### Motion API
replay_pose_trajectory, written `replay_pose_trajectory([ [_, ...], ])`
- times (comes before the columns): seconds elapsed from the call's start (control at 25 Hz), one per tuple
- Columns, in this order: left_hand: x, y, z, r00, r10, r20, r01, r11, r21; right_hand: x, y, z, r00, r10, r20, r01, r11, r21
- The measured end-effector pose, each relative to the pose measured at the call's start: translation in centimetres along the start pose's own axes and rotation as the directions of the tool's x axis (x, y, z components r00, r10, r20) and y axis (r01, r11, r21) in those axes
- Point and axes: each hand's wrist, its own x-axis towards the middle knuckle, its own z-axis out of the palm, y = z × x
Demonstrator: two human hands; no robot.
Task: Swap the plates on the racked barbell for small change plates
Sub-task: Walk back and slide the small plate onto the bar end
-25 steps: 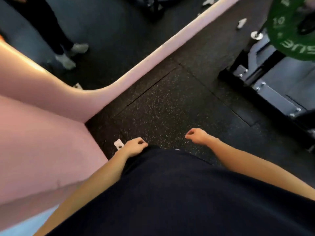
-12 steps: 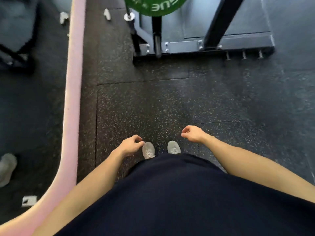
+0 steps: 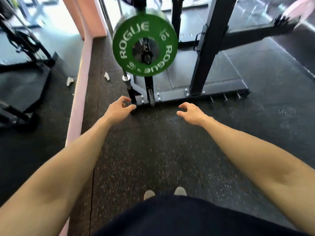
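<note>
A green plate (image 3: 129,40) marked ROGUE and 10 hangs on the end of the racked barbell, facing me at the top centre. A dark collar (image 3: 146,50) sits on the sleeve at its hub. My left hand (image 3: 119,109) reaches forward below the plate with loosely curled fingers and holds nothing. My right hand (image 3: 190,112) is held out the same way, a little to the right, also empty. Both hands are well short of the plate. No small change plates are in view.
The black rack (image 3: 204,57) stands behind the plate, its base bar (image 3: 196,96) on the speckled rubber floor just beyond my hands. A pink mirror frame (image 3: 80,86) runs along the left. Storage pegs (image 3: 127,78) stick out at the rack's foot.
The view has swung up from the floor to face the plate. Both arms have stretched forward from my waist toward the rack, fingers loosening from a curl.
</note>
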Motion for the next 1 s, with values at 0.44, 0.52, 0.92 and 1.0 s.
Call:
replay_pose_trajectory([
  [0.44, 2.7, 17.8, -18.1, 0.817, 0.463, -0.344, -0.397, 0.884, 0.248, 1.5, -16.7, -20.1, 0.834, -0.392, -0.389, 0.385, 0.917, -0.101],
  [0.52, 1.9, 20.8, -21.0, 0.758, 0.515, -0.399, -0.434, 0.856, 0.281, 0.6, -19.6, -23.1, 0.781, -0.45, -0.433, 0.439, 0.889, -0.131],
  [0.92, -1.0, 32.1, -33.1, 0.521, 0.639, -0.566, -0.537, 0.761, 0.364, -4.5, -31.7, -36.0, 0.533, -0.612, -0.584, 0.551, 0.775, -0.31],
  [1.0, -1.4, 34.3, -34.8, 0.473, 0.66, -0.583, -0.549, 0.739, 0.391, -5.3, -33.5, -38.2, 0.488, -0.638, -0.595, 0.564, 0.751, -0.343],
])
